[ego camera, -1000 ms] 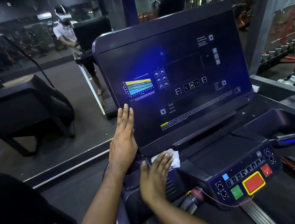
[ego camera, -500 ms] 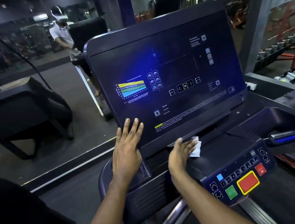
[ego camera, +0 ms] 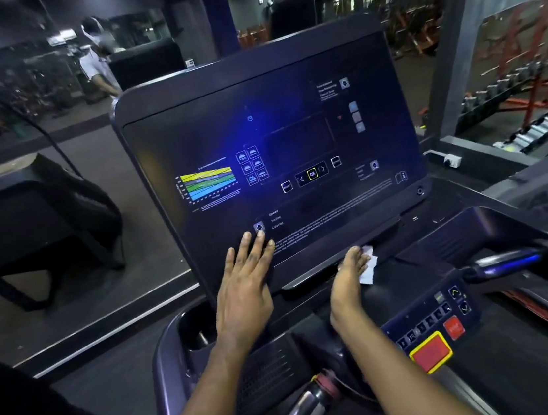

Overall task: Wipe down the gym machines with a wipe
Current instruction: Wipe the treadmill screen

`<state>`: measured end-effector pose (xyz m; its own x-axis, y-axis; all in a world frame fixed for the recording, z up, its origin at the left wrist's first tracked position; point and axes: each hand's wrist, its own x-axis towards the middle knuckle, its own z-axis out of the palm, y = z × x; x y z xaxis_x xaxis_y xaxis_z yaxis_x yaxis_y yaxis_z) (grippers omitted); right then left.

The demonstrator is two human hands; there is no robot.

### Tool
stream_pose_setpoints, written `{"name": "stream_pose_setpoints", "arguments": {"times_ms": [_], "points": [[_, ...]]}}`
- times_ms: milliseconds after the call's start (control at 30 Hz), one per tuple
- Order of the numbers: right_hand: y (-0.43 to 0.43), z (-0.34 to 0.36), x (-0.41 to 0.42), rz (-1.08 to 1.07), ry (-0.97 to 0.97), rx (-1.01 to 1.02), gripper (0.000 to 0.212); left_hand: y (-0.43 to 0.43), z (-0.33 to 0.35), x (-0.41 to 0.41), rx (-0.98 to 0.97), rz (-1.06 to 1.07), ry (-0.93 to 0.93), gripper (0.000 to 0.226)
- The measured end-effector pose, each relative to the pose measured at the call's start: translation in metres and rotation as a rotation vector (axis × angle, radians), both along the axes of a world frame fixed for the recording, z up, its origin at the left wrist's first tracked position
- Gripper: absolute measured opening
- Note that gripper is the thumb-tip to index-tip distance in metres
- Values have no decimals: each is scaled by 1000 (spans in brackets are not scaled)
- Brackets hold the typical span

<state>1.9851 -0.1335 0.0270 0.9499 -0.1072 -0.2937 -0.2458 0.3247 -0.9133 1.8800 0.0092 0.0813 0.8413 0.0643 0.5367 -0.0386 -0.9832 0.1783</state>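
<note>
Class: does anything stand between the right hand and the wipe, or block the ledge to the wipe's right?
Nothing visible does. The right hand presses the wipe directly on the ledge, which runs bare to its right. The left hand rests apart on the screen.

On your treadmill console [ego camera: 270,132], mid-frame, a yellow-ringed button [ego camera: 312,174] reads "OK" with a left and a right arrow beside it. At the console's lower left, three stacked labels [ego camera: 275,219] read "Speed", "Incline", "Calories". The upper-right lines and the fine print along the bottom are too blurred for you to read. On the keypad [ego camera: 427,312], lower right of the frame, two keys [ego camera: 459,300] carry up and down arrows. The red button [ego camera: 454,327] has lettering you can't make out.
</note>
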Motion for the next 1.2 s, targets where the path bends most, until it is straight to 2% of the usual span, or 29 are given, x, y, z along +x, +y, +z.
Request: {"name": "stream_pose_setpoints", "arguments": {"times_ms": [100,200,233,333,400,467,600,700,767,833,900,1000,1100,1200], "points": [[-32,7,40,-77,-51,100,62,-15,-6,6,-19,-15,26,72],[-52,6,56,-57,-90,144,56,-31,-13,15,-36,-7,37,67],[-51,-8,59,-28,-86,136,54,-38,-17,18,-43,-7,41,65],[-49,-19,45,102,-76,-5,73,-56,-23,30,-30,-3,68,62],[-60,-4,52,117,-69,-31,64,-69,-25,39,-15,-4,91,63],[-79,2,78,100,-39,-60,64,-79,-26,46,-18,8,111,65],[-105,11,110,77,49,-11,107,-97,-29,56,-11,40,126,68],[-106,0,100,191,1,-6,122,-109,-36,63,-21,86,119,67],[-112,-6,105,242,-9,-31,114,-114,-40,65,-42,108,112,67],[-122,1,127,211,-30,-114,85,-116,-43,66,-46,121,122,70],[-134,4,151,156,-23,-185,69,-119,-45,65,-50,145,138,71],[-144,4,155,190,-69,-279,68,-126,-44,67,-65,191,145,67],[-157,1,151,256,-132,-281,67,-137,-45,71,-47,227,155,62],[-178,9,168,300,-76,-255,75,-153,-44,84,11,216,164,65]]}}
